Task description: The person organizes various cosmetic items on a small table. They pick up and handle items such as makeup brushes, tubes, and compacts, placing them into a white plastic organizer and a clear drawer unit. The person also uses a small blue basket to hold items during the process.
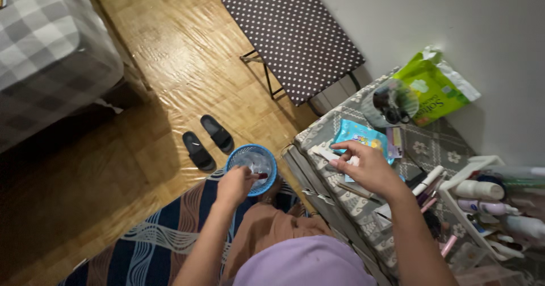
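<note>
A: Where's each hand?
B: Left hand (235, 185) pinches a small red-tipped item (261, 176) over the blue basket (269, 160). Right hand (368, 166) grips a white tube (323, 153) above the worktop (363, 209).
A: Needs care?
B: Probably steady aim over the basket.

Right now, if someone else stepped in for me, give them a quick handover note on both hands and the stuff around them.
Left hand: closed on a small red-tipped item, held over the blue basket on the floor.
Right hand: fingers pinching a small white tube on the patterned table.
Nearby: blue packet, green pack, white organiser of bottles.
Done: basket holds clear wrapping.
Left: many small items remain spread on the table.
</note>
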